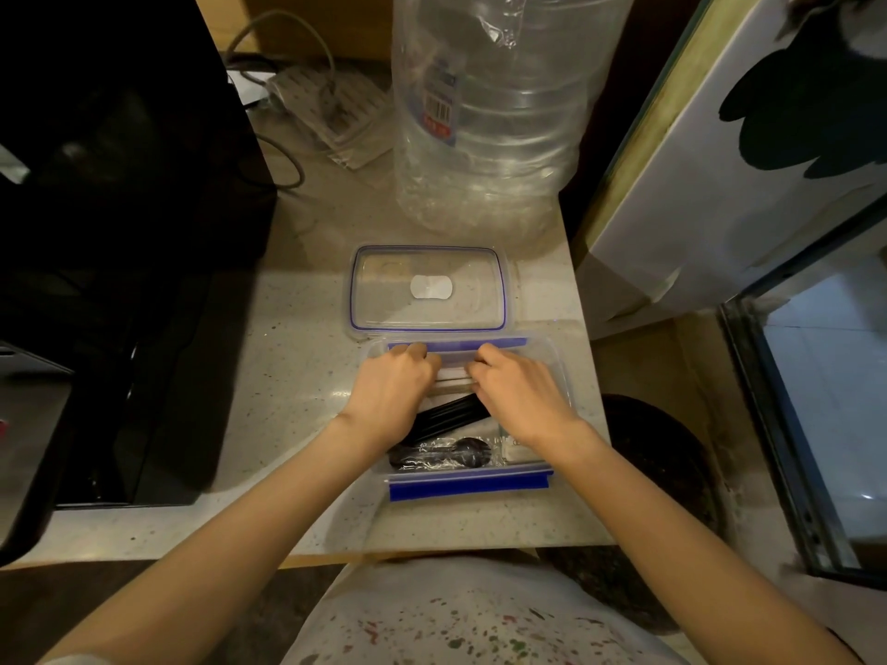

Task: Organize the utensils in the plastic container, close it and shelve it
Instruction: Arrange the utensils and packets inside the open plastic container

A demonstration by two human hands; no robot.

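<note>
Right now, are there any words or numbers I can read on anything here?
None can be read.
Big clear plastic water jug: its label has a barcode and red print, too blurred.
Clear wrapper in the clear plastic container with blue clips: faint marks, too small.

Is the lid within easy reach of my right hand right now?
Probably yes: the lid lies just beyond the open container, nothing covering it, and the right hand is already inside the container nearby.

Your curled fingers [416, 351] hide their own tips inside the plastic container [552, 371]; your left hand [391, 391] covers one end of the black utensils [449, 417]; the water jug [485, 108] runs off the top edge.
</note>
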